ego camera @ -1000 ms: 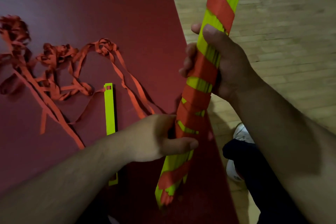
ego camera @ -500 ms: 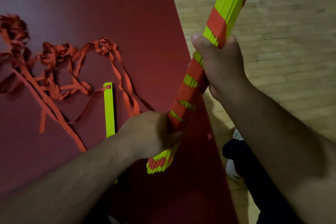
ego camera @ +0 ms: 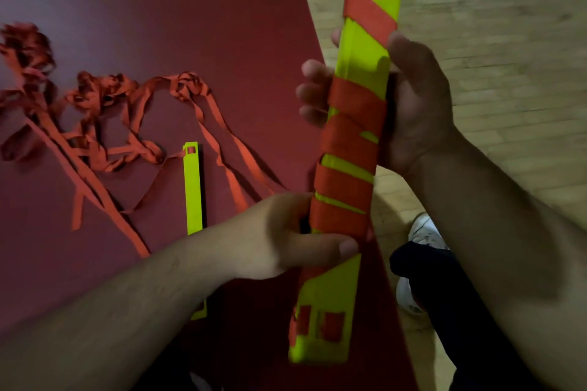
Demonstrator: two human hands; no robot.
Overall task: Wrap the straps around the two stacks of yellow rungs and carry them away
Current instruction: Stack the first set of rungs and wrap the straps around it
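A stack of yellow rungs (ego camera: 365,51) stands nearly upright over the right edge of the red mat, its flat face toward me. An orange strap (ego camera: 346,143) is wound around its middle in several turns. My left hand (ego camera: 286,238) grips the stack low down, thumb across the front. My right hand (ego camera: 413,105) grips it higher up from the right, fingertips showing on the left side. A second pile of yellow rungs (ego camera: 192,187) lies flat on the mat, partly hidden by my left forearm. Loose orange straps (ego camera: 95,124) lie tangled at the left.
The dark red mat (ego camera: 190,25) covers the left of the view; its right edge runs diagonally. Wooden floor (ego camera: 508,41) lies to the right. My white shoe (ego camera: 422,228) and dark trouser leg (ego camera: 444,295) are beside the mat's edge.
The stack has turned about its long axis, from edge-on to flat face toward me, and stands more upright. My right hand has slid lower on it; my left thumb now crosses the front.
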